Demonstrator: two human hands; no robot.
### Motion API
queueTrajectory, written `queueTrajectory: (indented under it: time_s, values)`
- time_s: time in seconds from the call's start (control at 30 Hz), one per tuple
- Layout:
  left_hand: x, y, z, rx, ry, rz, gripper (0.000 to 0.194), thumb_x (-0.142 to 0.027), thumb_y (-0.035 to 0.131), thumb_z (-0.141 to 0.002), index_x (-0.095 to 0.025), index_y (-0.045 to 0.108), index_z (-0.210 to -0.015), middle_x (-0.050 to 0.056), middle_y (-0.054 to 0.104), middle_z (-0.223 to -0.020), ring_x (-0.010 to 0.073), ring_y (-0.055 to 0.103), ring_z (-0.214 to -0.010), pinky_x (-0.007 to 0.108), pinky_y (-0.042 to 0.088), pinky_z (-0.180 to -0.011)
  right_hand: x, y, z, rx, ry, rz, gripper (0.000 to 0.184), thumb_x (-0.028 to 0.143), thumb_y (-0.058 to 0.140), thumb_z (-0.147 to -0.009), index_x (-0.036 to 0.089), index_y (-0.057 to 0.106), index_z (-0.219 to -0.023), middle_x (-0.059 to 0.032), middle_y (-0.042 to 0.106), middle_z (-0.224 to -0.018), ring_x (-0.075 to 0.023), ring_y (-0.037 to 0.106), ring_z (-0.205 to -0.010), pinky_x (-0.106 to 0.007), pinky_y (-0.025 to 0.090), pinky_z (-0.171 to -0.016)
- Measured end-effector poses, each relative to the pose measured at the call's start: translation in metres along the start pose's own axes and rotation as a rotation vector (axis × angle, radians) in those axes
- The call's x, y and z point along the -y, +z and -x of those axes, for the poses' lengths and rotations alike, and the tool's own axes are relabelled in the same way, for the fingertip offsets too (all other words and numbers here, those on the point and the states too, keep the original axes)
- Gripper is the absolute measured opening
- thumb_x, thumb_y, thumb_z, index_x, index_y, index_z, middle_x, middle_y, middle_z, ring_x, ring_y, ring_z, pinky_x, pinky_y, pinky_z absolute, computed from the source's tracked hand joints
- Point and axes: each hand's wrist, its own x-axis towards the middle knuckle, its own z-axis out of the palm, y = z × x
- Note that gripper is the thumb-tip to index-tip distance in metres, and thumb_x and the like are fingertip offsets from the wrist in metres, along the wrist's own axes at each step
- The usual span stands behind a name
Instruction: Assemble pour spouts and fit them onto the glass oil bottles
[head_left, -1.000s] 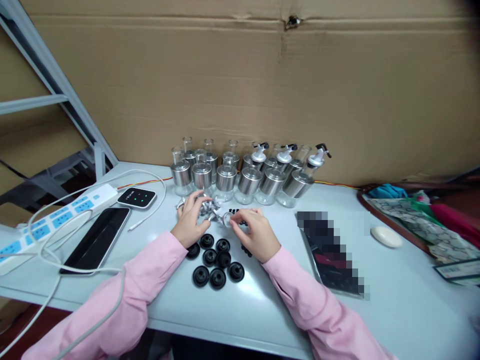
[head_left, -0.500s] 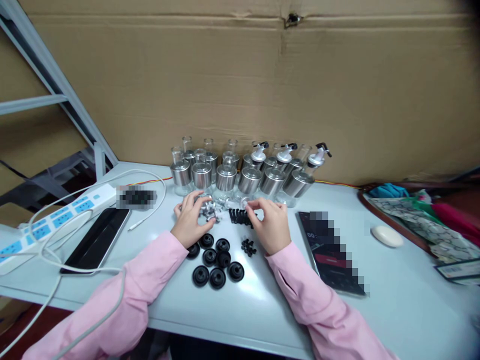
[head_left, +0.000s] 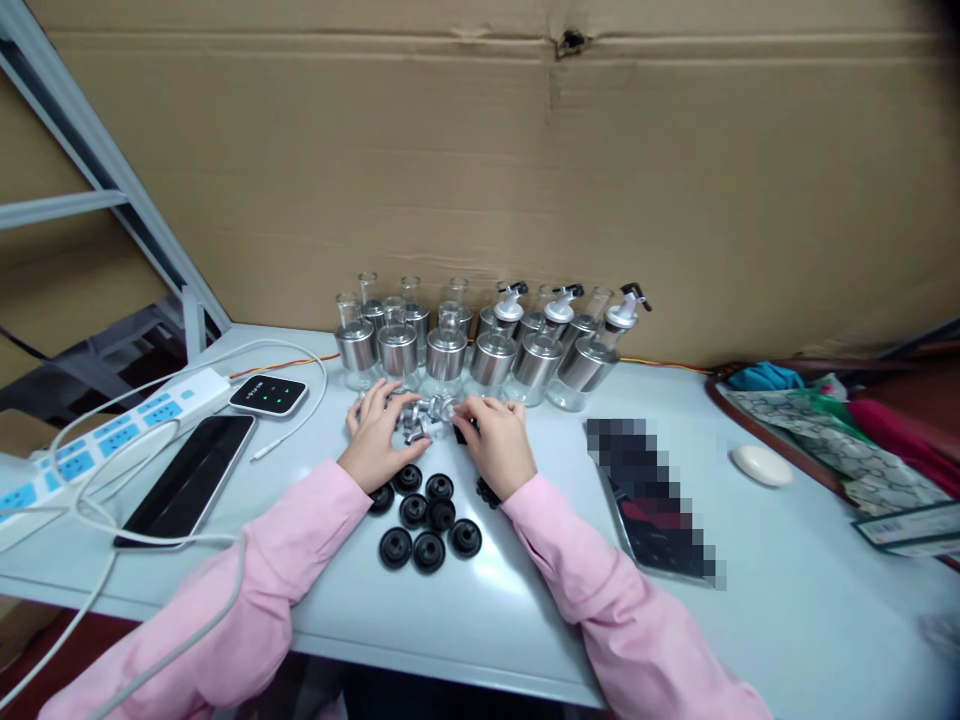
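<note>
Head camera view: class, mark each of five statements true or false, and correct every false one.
1. Three front-row bottles bear silver tops with black levers. True.

2. The round black parts lie behind the bottles. False: they lie in front, on the person's side.

3. The left hand is beside the cluster of small silver parts. True.

4. The white oval object touches the power strip. False: it lies on the right side of the table.

5. Both sleeves are pink. True.
</note>
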Motion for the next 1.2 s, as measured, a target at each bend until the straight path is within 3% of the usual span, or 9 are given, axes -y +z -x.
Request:
queueTrajectory:
  time_s: [0.2, 0.4, 0.53, 0.7, 0.87, 1.03, 1.2]
  values:
    - [0.002, 0.001, -0.001, -0.011, 0.024, 0.045, 0.049, -0.034, 0.062, -0.072, -0.022, 0.044, -0.116, 0.012, 0.036, -0.132, 0.0316, 0.024, -0.13, 0.055, 0.023, -0.101, -0.003, -0.012, 0.005, -0.083, 0.047, -0.111, 0.008, 0.018, 0.056, -0.081, 0.019, 0.056, -0.073, -0.0029, 0.07, -0.08, -0.0214, 0.062, -0.08, -0.038, 0.031, -0.078]
    - [0.003, -0.002, -0.001, -0.088, 0.141, 0.109, 0.042, -0.03, 0.056, -0.077, -0.02, 0.043, -0.116, 0.012, 0.036, -0.129, 0.0267, 0.03, -0.126, 0.045, 0.027, -0.104, -0.017, -0.034, 0.014, -0.022, 0.292, -0.772, 0.02, 0.038, 0.063, -0.073, 0.019, 0.057, -0.073, -0.0062, 0.071, -0.076, -0.0216, 0.066, -0.076, -0.034, 0.047, -0.071]
    - [-0.001, -0.008, 0.0, -0.138, 0.15, 0.078, 0.038, -0.031, 0.054, -0.078, -0.02, 0.045, -0.114, 0.011, 0.041, -0.126, 0.0267, 0.036, -0.121, 0.043, 0.03, -0.099, -0.019, -0.04, 0.015, 0.007, 0.41, -0.999, 0.028, 0.042, 0.07, -0.065, 0.019, 0.055, -0.069, -0.0056, 0.072, -0.07, -0.0213, 0.068, -0.073, -0.035, 0.049, -0.074]
    - [-0.017, -0.016, 0.009, -0.161, 0.368, 0.081, 0.026, -0.031, 0.052, -0.082, -0.021, 0.05, -0.106, 0.007, 0.058, -0.105, 0.024, 0.05, -0.105, 0.04, 0.03, -0.092, -0.007, -0.039, 0.018, 0.096, 0.456, -1.138, 0.028, 0.036, 0.075, -0.061, 0.02, 0.053, -0.061, -0.0035, 0.072, -0.067, -0.0199, 0.069, -0.074, -0.035, 0.05, -0.076]
    - [-0.03, -0.016, 0.018, -0.133, 0.545, 0.157, 0.031, -0.034, 0.055, -0.082, -0.02, 0.05, -0.108, 0.008, 0.061, -0.103, 0.0225, 0.054, -0.1, 0.039, 0.032, -0.09, 0.005, -0.036, 0.023, 0.253, 0.46, -1.289, 0.028, 0.029, 0.076, -0.06, 0.02, 0.05, -0.059, 0.0, 0.071, -0.065, -0.0177, 0.069, -0.071, -0.03, 0.051, -0.071]
    - [-0.031, -0.013, 0.018, -0.169, 0.592, 0.241, 0.025, -0.032, 0.055, -0.083, -0.02, 0.05, -0.104, 0.007, 0.062, -0.098, 0.0201, 0.056, -0.096, 0.035, 0.038, -0.085, 0.007, -0.034, 0.026, 0.366, 0.429, -1.32, 0.027, 0.028, 0.076, -0.06, 0.02, 0.051, -0.059, 0.0021, 0.067, -0.061, -0.0157, 0.067, -0.065, -0.029, 0.05, -0.067]
    - [-0.031, -0.013, 0.017, -0.216, 0.56, 0.274, 0.019, -0.026, 0.055, -0.082, -0.02, 0.049, -0.098, 0.006, 0.063, -0.091, 0.0194, 0.058, -0.089, 0.036, 0.04, -0.083, 0.007, -0.038, 0.028, 0.377, 0.285, -1.143, 0.019, 0.034, 0.069, -0.069, 0.019, 0.059, -0.066, -0.0016, 0.067, -0.07, -0.0168, 0.063, -0.072, -0.031, 0.048, -0.072]
